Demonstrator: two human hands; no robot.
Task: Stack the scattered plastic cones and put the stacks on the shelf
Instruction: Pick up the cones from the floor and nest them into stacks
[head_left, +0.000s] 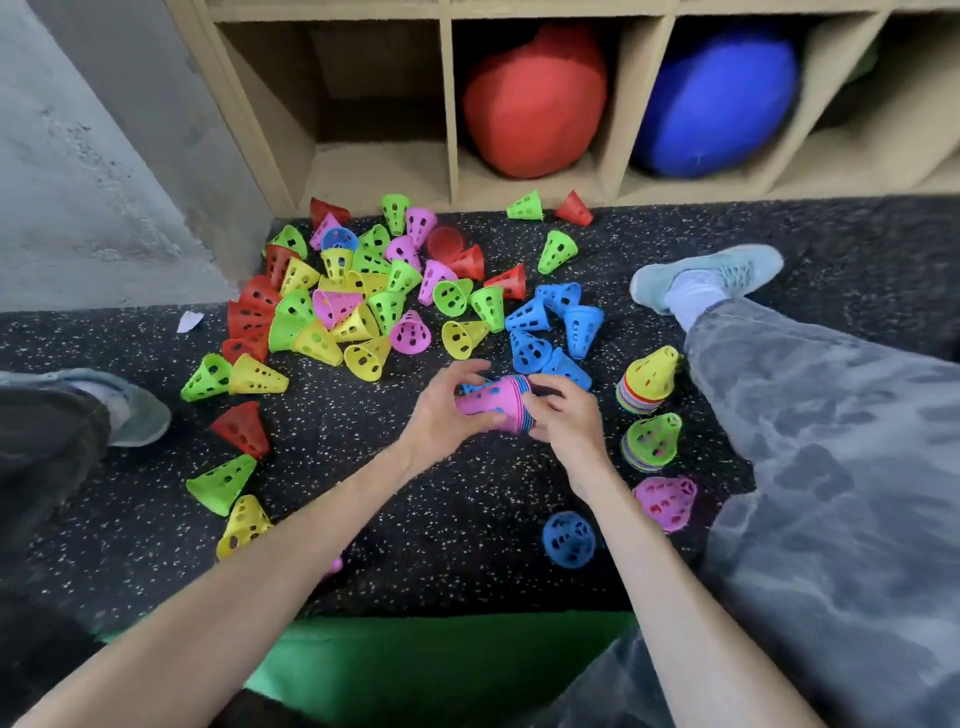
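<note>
1. Two hands share one stack: our left hand curls its grip round the narrow end of the pink-topped stack, and our right hand curls round its striped wide end, holding it on its side just above the floor.
2. Beyond the held stack lies the scattered pile of cones; the blue cones lie nearest, just beyond our fingers.
3. To the right of the held stack, beside our leg, stand a yellow-topped stack and a green-topped stack.
4. Farther beyond the held stack, past the pile, stands the shelf; its left compartment looks free, while a red ball and a blue ball fill the next two.
5. Step in hand, as we judge it: seating a cone squarely. We would press along the stack's axis, keep the rims parallel, and steady the wide end so the nested cones do not splay.
</note>
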